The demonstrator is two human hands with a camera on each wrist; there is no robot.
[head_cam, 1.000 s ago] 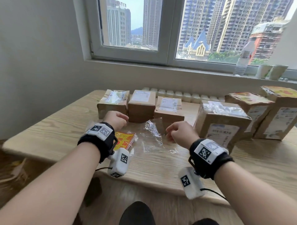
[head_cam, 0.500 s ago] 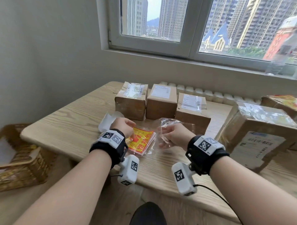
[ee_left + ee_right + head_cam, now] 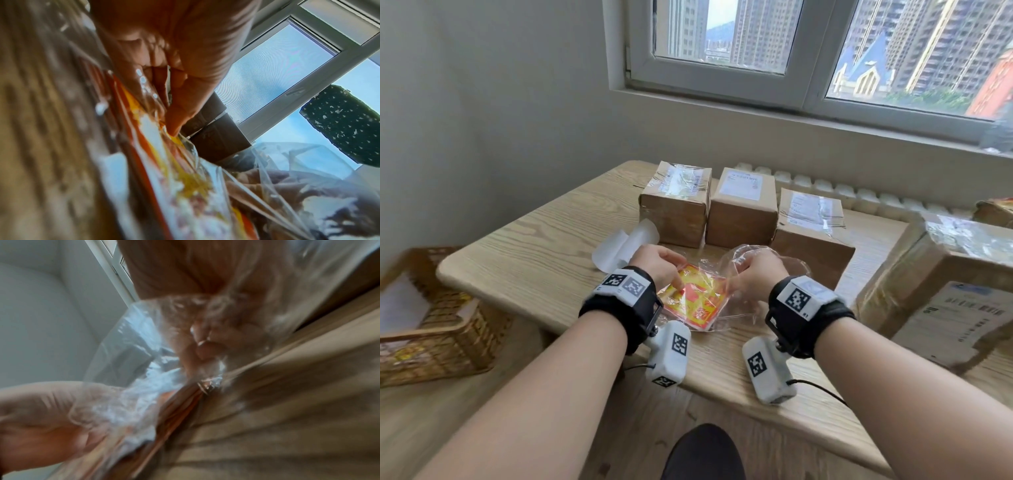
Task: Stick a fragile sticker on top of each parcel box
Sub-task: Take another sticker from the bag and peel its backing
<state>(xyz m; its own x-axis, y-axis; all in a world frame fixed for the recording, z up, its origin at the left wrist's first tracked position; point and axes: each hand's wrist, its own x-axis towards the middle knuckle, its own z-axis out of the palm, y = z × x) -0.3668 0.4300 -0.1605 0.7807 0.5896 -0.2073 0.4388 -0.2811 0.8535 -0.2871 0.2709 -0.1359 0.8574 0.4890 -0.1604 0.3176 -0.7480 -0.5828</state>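
A stack of red and yellow fragile stickers [image 3: 697, 299] lies in a clear plastic bag [image 3: 753, 253] near the table's front edge. My left hand [image 3: 677, 278] reaches into the bag's mouth, fingers curled down and pinching the stack's far left corner; the left wrist view shows a fingertip [image 3: 173, 129] on the yellow print. My right hand [image 3: 732, 285] pinches the bag's film at the stack's right edge and holds it up, as the blurred right wrist view [image 3: 203, 347] also shows. Three small parcel boxes [image 3: 676, 202] [image 3: 743, 205] [image 3: 813, 222] stand in a row behind.
A big taped parcel box [image 3: 948, 284] stands at the right, another behind it at the frame edge. White backing paper [image 3: 625, 245] lies left of my left hand. A wicker basket [image 3: 428, 325] sits on the floor to the left. The wall and window are behind the wooden table [image 3: 534, 260].
My left hand has moved from beside the stickers onto the stack inside the bag. My right hand has come in to the stack's right edge with the bag film raised.
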